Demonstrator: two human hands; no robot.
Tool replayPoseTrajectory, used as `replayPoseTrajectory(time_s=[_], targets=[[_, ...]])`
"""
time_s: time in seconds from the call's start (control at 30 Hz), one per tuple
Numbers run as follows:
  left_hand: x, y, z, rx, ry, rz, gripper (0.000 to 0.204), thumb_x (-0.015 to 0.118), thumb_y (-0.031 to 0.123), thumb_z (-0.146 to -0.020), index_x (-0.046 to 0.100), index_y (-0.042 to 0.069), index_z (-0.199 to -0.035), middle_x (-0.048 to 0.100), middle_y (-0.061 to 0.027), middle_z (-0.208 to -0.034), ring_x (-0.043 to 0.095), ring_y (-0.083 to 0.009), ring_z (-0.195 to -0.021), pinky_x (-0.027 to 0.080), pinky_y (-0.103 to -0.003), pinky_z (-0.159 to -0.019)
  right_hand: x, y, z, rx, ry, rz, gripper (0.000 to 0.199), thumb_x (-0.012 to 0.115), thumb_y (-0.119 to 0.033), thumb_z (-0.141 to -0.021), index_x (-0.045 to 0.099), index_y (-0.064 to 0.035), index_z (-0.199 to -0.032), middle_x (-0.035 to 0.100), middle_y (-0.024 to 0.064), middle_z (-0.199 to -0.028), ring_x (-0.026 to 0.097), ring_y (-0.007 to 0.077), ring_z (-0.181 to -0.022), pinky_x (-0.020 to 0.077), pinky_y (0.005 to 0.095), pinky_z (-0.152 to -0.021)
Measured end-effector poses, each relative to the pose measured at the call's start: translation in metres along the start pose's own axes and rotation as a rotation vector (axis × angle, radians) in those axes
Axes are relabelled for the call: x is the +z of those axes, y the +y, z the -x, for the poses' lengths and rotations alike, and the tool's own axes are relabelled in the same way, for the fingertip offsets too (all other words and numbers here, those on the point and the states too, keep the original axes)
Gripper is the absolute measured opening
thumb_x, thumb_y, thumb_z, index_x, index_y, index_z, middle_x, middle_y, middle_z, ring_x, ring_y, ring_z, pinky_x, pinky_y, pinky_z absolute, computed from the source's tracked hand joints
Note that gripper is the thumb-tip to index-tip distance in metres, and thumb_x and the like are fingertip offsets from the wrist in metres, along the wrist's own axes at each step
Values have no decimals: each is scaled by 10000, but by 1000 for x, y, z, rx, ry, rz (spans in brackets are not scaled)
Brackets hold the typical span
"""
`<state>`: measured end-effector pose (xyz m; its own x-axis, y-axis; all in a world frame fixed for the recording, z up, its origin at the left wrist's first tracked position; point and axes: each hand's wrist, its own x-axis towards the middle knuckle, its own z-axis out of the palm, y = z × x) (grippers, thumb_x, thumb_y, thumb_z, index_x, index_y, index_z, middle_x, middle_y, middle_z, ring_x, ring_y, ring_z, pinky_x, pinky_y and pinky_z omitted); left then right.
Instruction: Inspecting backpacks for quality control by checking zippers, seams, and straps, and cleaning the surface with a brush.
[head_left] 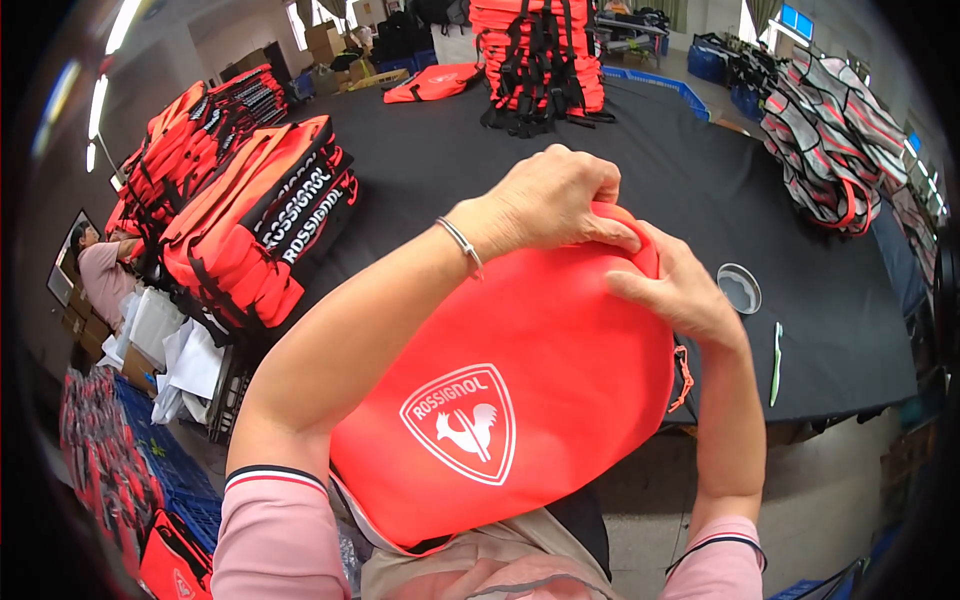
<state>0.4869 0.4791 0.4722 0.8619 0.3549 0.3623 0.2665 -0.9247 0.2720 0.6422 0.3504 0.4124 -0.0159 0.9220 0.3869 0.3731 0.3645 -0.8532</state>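
Observation:
A bright red bag [570, 370] with a white shield emblem leans against my body, tilted up toward the table. At its far rounded end my left hand [555, 200] is closed, pinching the edge of the fabric with thumb and bent fingers. Just to the right, my right hand [685, 285] wraps round the same end, its thumb pressing on the front and its fingers mostly hidden behind. An orange cord pull [683, 378] hangs from the bag's right side, below my right hand.
On the black-covered table [420, 150] lie a round shallow dish [739, 288] and a green-and-white toothbrush [776, 365], right of the bag. Stacked red bags stand left [240, 220] and at the back [535, 60]. Grey-and-red pieces [835, 140] are heaped far right. A person [100, 265] is at far left.

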Motion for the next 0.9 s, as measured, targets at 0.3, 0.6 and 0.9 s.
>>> replayPoseTrajectory(time_s=[0.3, 0.6, 0.9], targets=[[54, -101, 21, -270, -521, 650, 367, 691, 296, -929, 680, -18, -1119, 690, 4, -918, 561, -50, -849, 485, -251, -811, 4, 27, 12, 330, 218, -165, 418, 698, -389, -913, 651, 25, -950, 614, 8, -759, 554, 65, -703, 479, 231, -678], [-60, -63, 26, -268, -204, 276, 321, 643, 292, -960, 688, -14, -876, 488, 110, -665, 410, 14, -593, 339, -187, -485, -2, 19, -31, -124, 355, 282, 213, 712, -186, -822, 670, 14, -880, 649, 84, -713, 608, 149, -646, 469, 278, -624], [-141, 75, 123, -78, 1, 25, 378, 567, 141, -967, 538, -39, -1298, 635, -79, -1143, 578, -113, -1059, 456, -258, -938, -13, -113, -33, -513, 84, 557, 243, 760, -74, -811, 666, -29, -1030, 683, 43, -897, 642, 94, -838, 522, 264, -734]])
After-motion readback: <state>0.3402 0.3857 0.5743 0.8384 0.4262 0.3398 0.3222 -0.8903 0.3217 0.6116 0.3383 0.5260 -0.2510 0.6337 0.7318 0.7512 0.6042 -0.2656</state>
